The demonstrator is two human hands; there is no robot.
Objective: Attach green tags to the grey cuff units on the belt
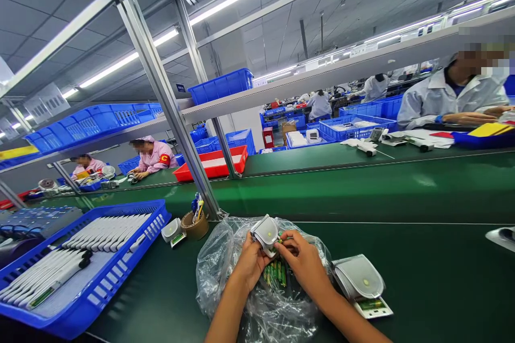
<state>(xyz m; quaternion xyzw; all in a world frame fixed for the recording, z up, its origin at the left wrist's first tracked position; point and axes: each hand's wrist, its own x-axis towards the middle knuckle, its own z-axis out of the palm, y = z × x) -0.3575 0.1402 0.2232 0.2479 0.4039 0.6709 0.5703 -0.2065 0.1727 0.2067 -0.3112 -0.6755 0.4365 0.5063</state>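
Note:
My left hand [250,263] grips a small white device [266,231] with a rounded grey-white flap, which looks like a wrist blood pressure monitor, above an open clear plastic bag [219,273]. Against the device's right edge, my right hand [301,257] has its fingers pinched on a small green battery, mostly covered by the fingertips. Several green batteries [276,273] lie in the bag just below both hands. To the right, a similar device [360,278] rests on the green bench with green batteries showing in its open compartment.
A blue basket [90,300] of long white pen-like devices stands at left. Near it are another small device [172,230] and a tape roll [195,225] holding pens. A metal post [161,80] rises behind the bag. Co-workers sit beyond the green conveyor [322,192].

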